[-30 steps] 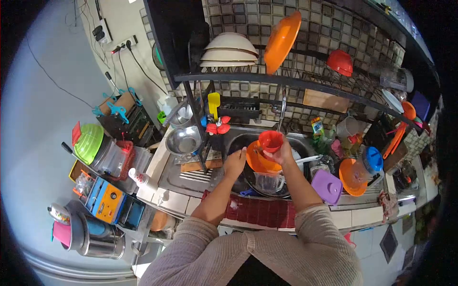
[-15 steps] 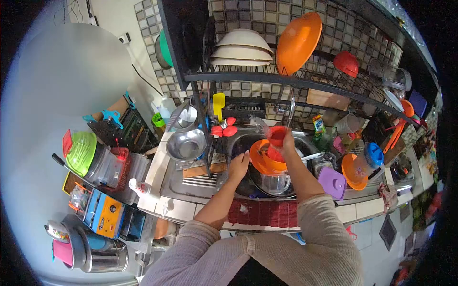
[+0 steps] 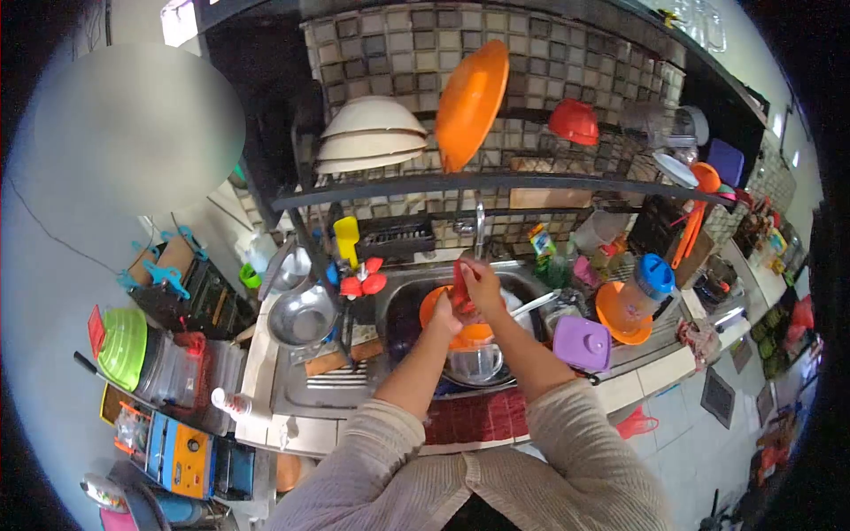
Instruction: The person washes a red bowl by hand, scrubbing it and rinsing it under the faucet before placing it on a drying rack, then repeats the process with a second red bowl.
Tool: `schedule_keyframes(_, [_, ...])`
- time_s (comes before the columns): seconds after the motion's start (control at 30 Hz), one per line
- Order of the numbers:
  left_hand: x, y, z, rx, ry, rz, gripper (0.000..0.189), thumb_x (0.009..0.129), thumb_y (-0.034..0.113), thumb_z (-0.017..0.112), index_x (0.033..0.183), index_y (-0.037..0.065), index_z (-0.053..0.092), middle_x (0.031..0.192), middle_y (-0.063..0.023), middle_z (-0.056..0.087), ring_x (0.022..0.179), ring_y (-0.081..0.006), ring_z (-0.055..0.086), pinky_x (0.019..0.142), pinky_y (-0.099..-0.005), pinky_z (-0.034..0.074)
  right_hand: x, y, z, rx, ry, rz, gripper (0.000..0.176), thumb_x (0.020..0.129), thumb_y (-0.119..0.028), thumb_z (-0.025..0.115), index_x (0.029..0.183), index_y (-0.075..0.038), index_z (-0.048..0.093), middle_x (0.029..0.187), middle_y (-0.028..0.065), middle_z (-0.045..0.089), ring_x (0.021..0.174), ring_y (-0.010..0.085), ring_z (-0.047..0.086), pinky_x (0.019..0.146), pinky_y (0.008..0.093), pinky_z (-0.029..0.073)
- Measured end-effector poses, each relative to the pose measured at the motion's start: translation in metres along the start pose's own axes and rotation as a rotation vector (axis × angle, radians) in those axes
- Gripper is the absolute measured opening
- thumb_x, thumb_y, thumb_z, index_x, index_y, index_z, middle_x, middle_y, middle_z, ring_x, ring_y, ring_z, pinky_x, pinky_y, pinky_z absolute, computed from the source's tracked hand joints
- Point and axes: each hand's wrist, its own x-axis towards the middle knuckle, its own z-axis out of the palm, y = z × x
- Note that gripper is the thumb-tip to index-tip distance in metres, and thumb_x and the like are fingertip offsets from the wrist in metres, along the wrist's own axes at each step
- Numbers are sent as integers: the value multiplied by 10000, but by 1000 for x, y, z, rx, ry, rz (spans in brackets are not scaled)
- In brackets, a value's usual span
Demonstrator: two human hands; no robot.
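My left hand (image 3: 449, 317) and my right hand (image 3: 482, 288) are together over the sink (image 3: 403, 288), both closed on a small red bowl (image 3: 459, 281). The bowl is tipped on its edge, and the fingers cover much of it. Just below sits an orange bowl (image 3: 429, 305), partly hidden by my left hand. Under that lies a shiny metal pot (image 3: 474, 363) among the dishes in the basin. A utensil with a pale handle (image 3: 536, 303) sticks out to the right. The faucet (image 3: 480, 221) rises behind my right hand.
A purple lid (image 3: 582, 343) lies right of the sink, near a blue-topped jug (image 3: 649, 288) on an orange plate (image 3: 613, 310). Steel bowls (image 3: 301, 316) stand left. Above runs a dish rack (image 3: 513, 181) with white bowls (image 3: 372, 133) and an orange dish (image 3: 474, 102).
The red bowl was lifted in my right hand alone, while my left hand was at the orange bowl's rim. Now my left hand has joined it. The camera view has shifted.
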Motion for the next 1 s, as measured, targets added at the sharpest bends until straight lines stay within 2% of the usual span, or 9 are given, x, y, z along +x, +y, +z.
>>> schedule_keyframes(0.07, [53,-16,-9,-163,-127,48,317,938,344,377,1089,135,560,1136,-92,573,1009,-309,577,826,-487,521,-10,19,9,316,21,212,214,851,-196,573,1033,-129,664,1065,158,591,931,372,573,831,420,474])
schedule_keyframes(0.23, [64,-50,15,-252,-162,55,332,938,333,349,1064,131,581,1123,-88,599,1000,-297,589,811,-481,523,-14,-12,-79,-252,-346,-457,300,810,-218,623,1108,-205,653,1177,120,565,1007,339,570,866,387,468])
schedule_keyframes(0.4, [48,-67,58,-284,-121,66,341,932,333,350,1063,129,589,1101,-96,615,965,-294,607,798,-471,527,-8,6,-125,-128,-341,-531,496,707,-303,728,1165,-148,617,1188,164,545,1027,352,551,877,422,453])
schedule_keyframes(0.5, [45,-65,76,-299,-104,93,346,928,333,350,1063,127,594,1088,-100,624,945,-293,617,790,-465,529,1,17,-137,-99,-401,113,882,546,-360,864,1279,-50,483,1146,214,556,972,298,593,843,368,477])
schedule_keyframes(0.67, [82,-44,23,-144,-97,90,397,904,422,364,1055,142,602,1023,-78,643,893,-282,634,734,-438,549,16,28,-100,292,-557,305,676,562,-368,846,1108,-74,578,960,151,640,902,295,583,828,383,474])
schedule_keyframes(0.73, [82,-38,8,-196,-207,189,377,911,426,373,1034,154,603,980,-53,651,834,-239,649,682,-398,562,19,25,-69,28,-330,-205,569,586,-409,803,1030,-103,619,955,202,622,912,344,550,827,404,449])
schedule_keyframes(0.8, [75,-33,-5,-198,-105,215,336,925,368,379,1008,127,599,937,-59,650,799,-232,651,656,-377,566,20,31,-38,-14,-301,-209,506,621,-419,772,1025,-150,630,930,178,620,900,333,546,809,416,442])
schedule_keyframes(0.93, [32,-22,-7,-271,168,234,271,970,253,397,899,68,582,802,-70,646,642,-179,639,558,-262,560,32,52,24,332,-123,135,393,710,-366,726,1027,-149,641,791,115,601,770,301,574,704,421,465])
schedule_keyframes(1.0, [40,-22,-35,-113,182,337,296,975,308,407,883,91,586,678,-10,580,528,-100,547,454,-206,487,37,46,35,1125,-99,891,344,758,-355,691,1024,-140,653,751,119,603,713,302,583,690,414,478])
